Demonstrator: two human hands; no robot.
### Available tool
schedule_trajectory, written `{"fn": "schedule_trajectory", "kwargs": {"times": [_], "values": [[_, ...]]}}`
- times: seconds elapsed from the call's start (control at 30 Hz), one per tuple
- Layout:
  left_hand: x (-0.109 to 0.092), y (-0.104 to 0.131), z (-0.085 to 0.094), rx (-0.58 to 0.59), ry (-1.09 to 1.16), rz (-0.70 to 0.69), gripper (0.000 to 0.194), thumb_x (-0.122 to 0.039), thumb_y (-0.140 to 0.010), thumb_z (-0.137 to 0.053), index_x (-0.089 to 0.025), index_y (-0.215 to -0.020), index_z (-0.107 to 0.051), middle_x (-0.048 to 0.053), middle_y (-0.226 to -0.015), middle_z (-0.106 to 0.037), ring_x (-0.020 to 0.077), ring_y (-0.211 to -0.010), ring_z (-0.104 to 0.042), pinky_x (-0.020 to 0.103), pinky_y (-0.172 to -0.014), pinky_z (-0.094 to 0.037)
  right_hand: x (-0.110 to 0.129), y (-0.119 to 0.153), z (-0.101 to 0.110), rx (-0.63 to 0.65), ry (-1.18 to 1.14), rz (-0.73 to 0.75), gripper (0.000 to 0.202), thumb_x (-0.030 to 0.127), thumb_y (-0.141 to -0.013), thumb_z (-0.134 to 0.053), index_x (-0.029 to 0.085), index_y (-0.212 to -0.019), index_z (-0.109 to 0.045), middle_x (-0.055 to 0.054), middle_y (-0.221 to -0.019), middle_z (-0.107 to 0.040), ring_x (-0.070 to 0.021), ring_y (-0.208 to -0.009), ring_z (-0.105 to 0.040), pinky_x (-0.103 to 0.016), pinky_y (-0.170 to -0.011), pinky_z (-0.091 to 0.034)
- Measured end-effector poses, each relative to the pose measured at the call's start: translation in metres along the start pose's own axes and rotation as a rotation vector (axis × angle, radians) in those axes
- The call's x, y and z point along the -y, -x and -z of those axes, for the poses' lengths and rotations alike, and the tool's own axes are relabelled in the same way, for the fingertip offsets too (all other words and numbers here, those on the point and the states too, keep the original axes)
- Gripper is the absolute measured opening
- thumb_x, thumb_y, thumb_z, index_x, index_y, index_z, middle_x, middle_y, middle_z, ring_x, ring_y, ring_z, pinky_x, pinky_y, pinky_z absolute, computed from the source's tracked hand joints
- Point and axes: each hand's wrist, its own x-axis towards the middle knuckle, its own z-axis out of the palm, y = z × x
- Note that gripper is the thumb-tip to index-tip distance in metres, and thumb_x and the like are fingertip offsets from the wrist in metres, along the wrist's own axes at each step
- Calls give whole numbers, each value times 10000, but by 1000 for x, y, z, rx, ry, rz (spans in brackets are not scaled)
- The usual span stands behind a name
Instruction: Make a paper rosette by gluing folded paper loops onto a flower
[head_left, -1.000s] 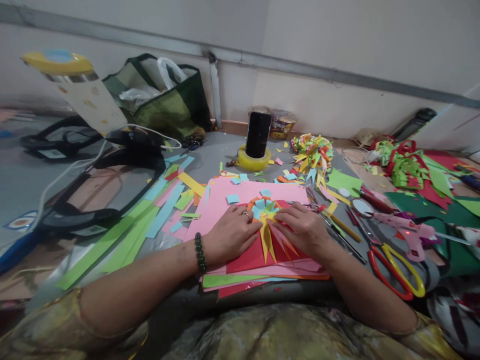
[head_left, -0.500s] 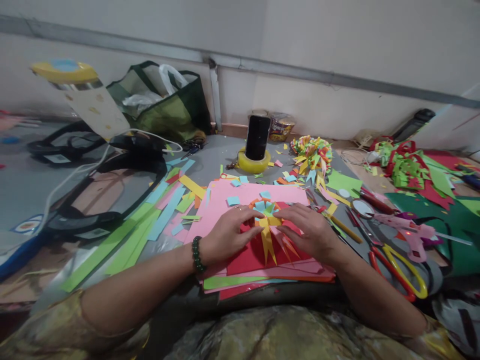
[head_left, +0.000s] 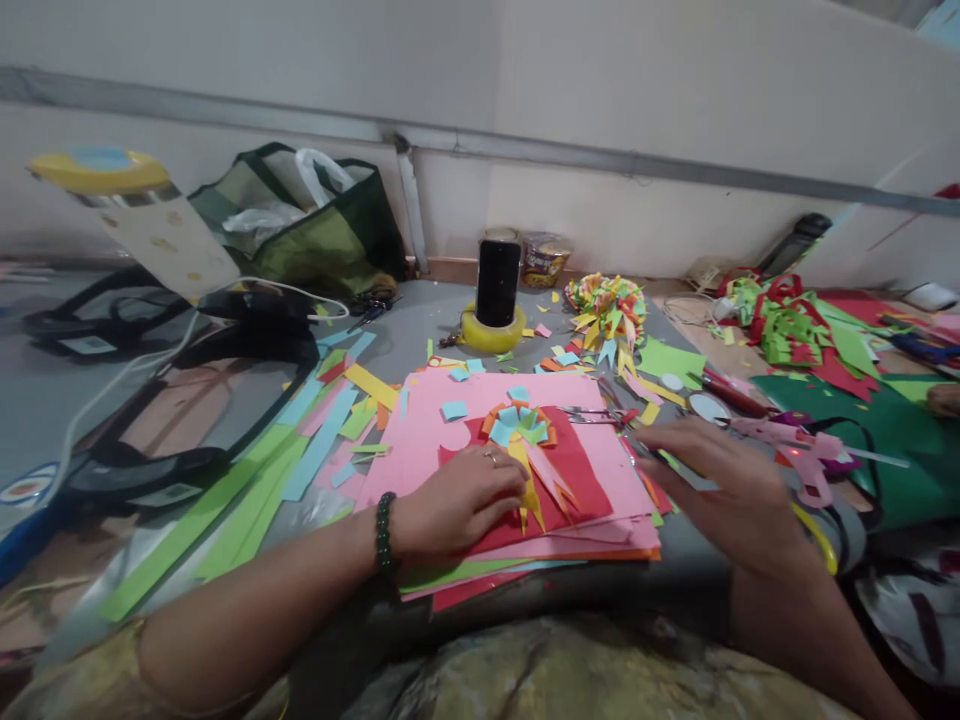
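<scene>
My right hand (head_left: 727,485) just left the paper rosette (head_left: 519,428), now wide open near the glue gun (head_left: 787,437). Rosette's still on red paper (head_left: 581,470); left hand (head_left: 461,500) stays curled beside it, can't tell if gripping.

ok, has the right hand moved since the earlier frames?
Yes: judged against the phone, the right hand has shifted rightward, away from the paper rosette.

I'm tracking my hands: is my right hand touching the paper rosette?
Apart: the head view shows pink paper between your right hand and the rosette.
</scene>
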Motion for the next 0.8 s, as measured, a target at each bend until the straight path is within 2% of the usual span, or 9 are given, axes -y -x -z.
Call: {"fn": "schedule_trajectory", "kwargs": {"times": [0.1,0.2,0.27,0.33,0.4,0.5,0.6,0.73,0.8], "values": [[-2,-2,-2,70,-64,54,217,-218,-991,-433,-188,-870,-610,78,-934,-698,195,-854,-596,331,-845,-478,-18,22,25,-69,112,-169,99,233,-948,-609,263,-892,-685,-1,-727,-746,-166,-611,-706,-256,-522,-547],[-1,-4,-4,-16,97,158,223,-267,-981,-460,-186,-861,-629,69,-908,-700,185,-845,-610,300,-809,-485,-16,30,27,-41,123,-205,104,220,-947,-606,249,-874,-675,12,-702,-737,-142,-558,-688,-224,-481,-524],[-1,-6,-5,-74,236,219,228,-316,-959,-504,-182,-831,-638,53,-865,-695,168,-796,-610,277,-769,-489,-2,26,15,9,45,-130,83,232,-962,-592,234,-940,-672,-17,-799,-752,-145,-665,-723,-228,-579,-575],[-2,-7,-5,-96,321,246,263,-369,-942,-534,-178,-794,-638,35,-802,-679,152,-735,-590,266,-735,-486,15,17,-5,70,-67,-18,125,255,-985,-561,213,-1035,-668,-79,-973,-756,-163,-856,-742,-253,-722,-610],[-4,-7,-5,-110,358,246,305,-409,-938,-536,-172,-778,-643,28,-766,-668,147,-712,-578,264,-718,-484,28,7,-26,126,-169,96,181,264,-1002,-532,192,-1110,-657,-127,-1102,-732,-173,-976,-723,-270,-794,-610],[-7,-6,-3,-118,374,238,319,-428,-937,-535,-170,-799,-662,36,-786,-685,154,-741,-595,266,-726,-488,34,-6,-51,156,-277,228,163,200,-997,-520,170,-1088,-652,-107,-996,-739,-164,-882,-702,-261,-727,-599],[-7,-6,-1,-143,381,246,294,-407,-931,-543,-170,-804,-662,44,-821,-704,160,-769,-612,272,-754,-494,30,-12,-62,156,-327,273,118,134,-973,-535,169,-962,-647,-66,-844,-724,-150,-747,-668,-245,-653,-569],[-3,-8,-4,-202,449,295,319,-425,-930,-543,-165,-776,-644,31,-777,-690,154,-736,-611,264,-730,-499,27,-14,-63,136,-319,263,134,202,-970,-576,150,-1078,-637,-109,-949,-732,-163,-842,-694,-243,-704,-582],[-1,-9,-6,-193,496,296,333,-429,-932,-541,-161,-763,-644,25,-752,-686,150,-715,-610,257,-705,-502,27,-13,-64,107,-295,269,123,172,-964,-572,155,-1069,-633,-108,-950,-731,-160,-855,-694,-239,-720,-583]]}}
